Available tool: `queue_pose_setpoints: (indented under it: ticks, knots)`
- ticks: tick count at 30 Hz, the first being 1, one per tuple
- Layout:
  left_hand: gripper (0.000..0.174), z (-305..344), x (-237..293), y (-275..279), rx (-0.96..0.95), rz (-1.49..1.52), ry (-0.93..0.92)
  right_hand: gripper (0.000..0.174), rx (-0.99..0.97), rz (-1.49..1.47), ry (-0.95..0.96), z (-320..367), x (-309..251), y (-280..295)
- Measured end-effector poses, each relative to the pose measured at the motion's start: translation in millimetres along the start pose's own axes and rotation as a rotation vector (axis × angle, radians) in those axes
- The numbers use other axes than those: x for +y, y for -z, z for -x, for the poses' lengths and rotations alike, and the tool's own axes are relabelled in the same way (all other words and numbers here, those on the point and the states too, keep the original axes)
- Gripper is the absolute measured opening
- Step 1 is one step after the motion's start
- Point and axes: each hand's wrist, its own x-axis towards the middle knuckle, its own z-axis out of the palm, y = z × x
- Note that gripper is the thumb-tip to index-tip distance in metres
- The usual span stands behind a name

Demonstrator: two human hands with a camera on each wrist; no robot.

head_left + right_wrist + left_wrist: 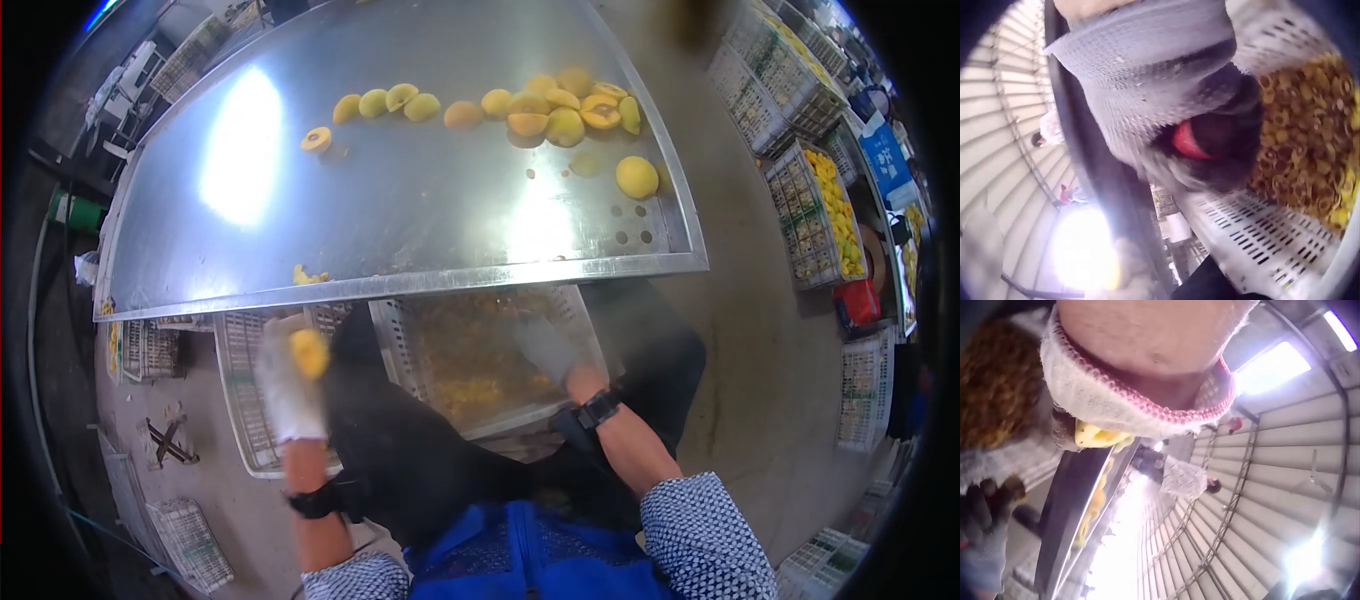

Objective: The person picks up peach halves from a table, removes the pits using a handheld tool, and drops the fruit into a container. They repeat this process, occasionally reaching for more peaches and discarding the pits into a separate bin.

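gripped in the fingers of the gloved left hand [288, 385], a yellow fruit half [308, 353], low before the near edge and over the left crate [228, 390]. over the middle crate [395, 350], the gloved right hand [545, 342], blurred; inside its glove, something red [1190, 142] — impossible to tell whether gripped or merely touched, or how the fingers lie.

likeliest trouble: a slip of the fruit half, from wet flesh against glove fabric, with a drop into the left crate or onto the floor [740, 400] as the result. next, a knock of glove or wrist against the raised metal rim [400, 285] from too low a lift. also possible, a catch of the right cuff or the dark wristband [600, 407] on the middle crate's wall, from too flat a way out. on the tabletop [400, 220], a risk of rolling for the round yellow fruit [637, 178], beside the right edge and near the drain holes, if nudged.

tight room between the metal rim and the dark trousers [390, 425], with crate walls on both sides of the brown scraps [1300, 137]. more space above the tabletop, left of the crowded fruit pieces [565, 125] — and outward past the left crate, over the floor. safest path for either hand: up first, then across.
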Motion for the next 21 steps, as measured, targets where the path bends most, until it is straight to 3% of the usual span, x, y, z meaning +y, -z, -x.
queue_pose_setpoints:
  ticks: [1,2,3,5,6,9,10,13,15,18,21]
  knots:
    - [0.026,-18.1,-9.6,24.6,-0.123,0.594,0.52,0.037,-0.003,-0.159,-0.207,-0.6,-12.0,1.8]
    - [0.03,-24.0,-18.1,35.4,-0.07,0.306,0.596,0.038,-0.021,-0.302,-0.395,8.8,-49.4,21.1]
    - [0.031,-25.8,-32.1,38.2,-0.096,0.163,0.536,0.039,-0.044,-0.447,-0.582,12.7,-69.5,31.8]
    - [0.032,-34.8,-53.0,40.8,-0.145,-0.127,0.411,0.042,0.002,-0.361,-0.133,22.8,-5.2,-6.1]
    - [0.033,-55.6,-31.4,39.7,-0.173,-0.031,0.449,0.042,0.0,-0.296,-0.124,28.4,-8.6,-7.7]
    - [0.037,-119.4,42.8,19.4,-0.25,0.354,0.261,0.041,-0.019,-0.121,-0.055,47.9,-11.0,-9.2]
    - [0.04,-144.1,78.0,13.8,-0.367,0.515,0.352,0.041,-0.034,-0.108,-0.057,54.0,-8.7,-9.5]
    - [0.045,-215.0,128.6,-67.5,-0.243,0.447,-0.195,0.042,-0.084,-0.202,-0.25,61.0,-6.4,-4.9]
    - [0.052,-251.0,180.4,-98.3,-0.347,0.413,-0.106,0.04,-0.077,-0.131,-0.383,63.7,-18.5,0.8]
    - [0.055,-280.7,206.2,-144.7,-0.612,0.265,-0.255,0.036,0.028,-0.218,-0.303,63.0,3.9,-8.5]
    - [0.05,-270.5,208.8,-148.4,-0.547,0.243,-0.237,0.033,0.092,-0.186,-0.263,63.3,12.7,-11.9]
